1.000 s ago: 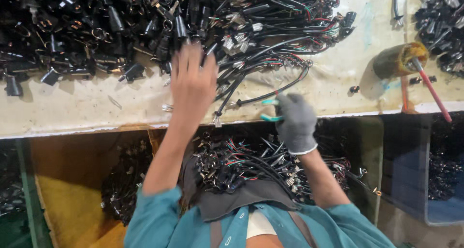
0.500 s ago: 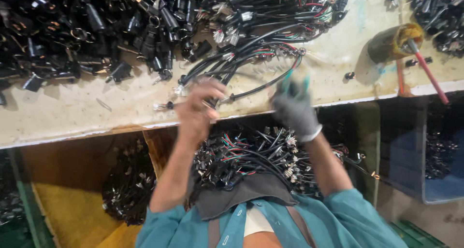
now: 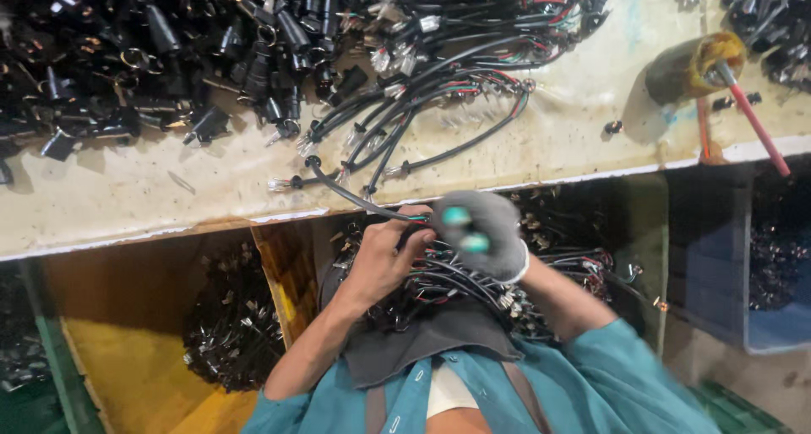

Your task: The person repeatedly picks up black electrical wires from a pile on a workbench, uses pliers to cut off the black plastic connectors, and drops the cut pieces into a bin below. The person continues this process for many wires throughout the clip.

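My bare left hand and my grey-gloved right hand meet just below the front edge of the workbench. Both pinch the end of a black cable, which curves up from my fingers onto the bench top. The glove's green fingertips sit at the cable end, where coloured wires show. The cable's far end lies beside a loose bundle of black cables with coloured wires. A heap of similar wired cables rests in my lap under both hands.
A large pile of black connectors covers the bench's back left. A brownish pot with a red stick stands at the right. Below the bench are a yellow bin holding black wire parts and a blue bin.
My left hand has drawn back from the cable pile on the bench to its front edge, bringing one black cable. My right hand has closed in on the same cable.
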`<control>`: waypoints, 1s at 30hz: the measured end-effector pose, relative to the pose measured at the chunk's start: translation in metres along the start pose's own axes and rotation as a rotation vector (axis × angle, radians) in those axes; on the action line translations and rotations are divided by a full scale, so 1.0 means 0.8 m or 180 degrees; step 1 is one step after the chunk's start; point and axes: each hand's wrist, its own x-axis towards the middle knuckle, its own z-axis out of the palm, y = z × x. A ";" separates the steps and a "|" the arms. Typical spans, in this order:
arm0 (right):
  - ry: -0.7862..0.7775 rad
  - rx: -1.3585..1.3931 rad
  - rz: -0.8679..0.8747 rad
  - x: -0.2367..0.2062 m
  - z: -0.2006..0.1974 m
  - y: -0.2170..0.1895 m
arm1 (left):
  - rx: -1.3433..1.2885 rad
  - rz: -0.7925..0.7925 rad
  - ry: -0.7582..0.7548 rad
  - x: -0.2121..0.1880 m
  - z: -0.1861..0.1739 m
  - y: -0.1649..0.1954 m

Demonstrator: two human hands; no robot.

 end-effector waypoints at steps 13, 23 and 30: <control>0.0855 0.4622 0.1035 0.022 0.009 -0.008 | 0.0834 0.1011 -0.0466 0.009 0.003 0.010; -0.0572 -0.3280 -0.1282 0.190 -0.053 0.079 | 0.3278 0.0087 -0.1925 -0.013 -0.051 0.037; -0.0157 -0.2610 -0.0749 0.032 -0.029 0.052 | 0.3766 0.1882 0.2005 0.151 -0.121 0.019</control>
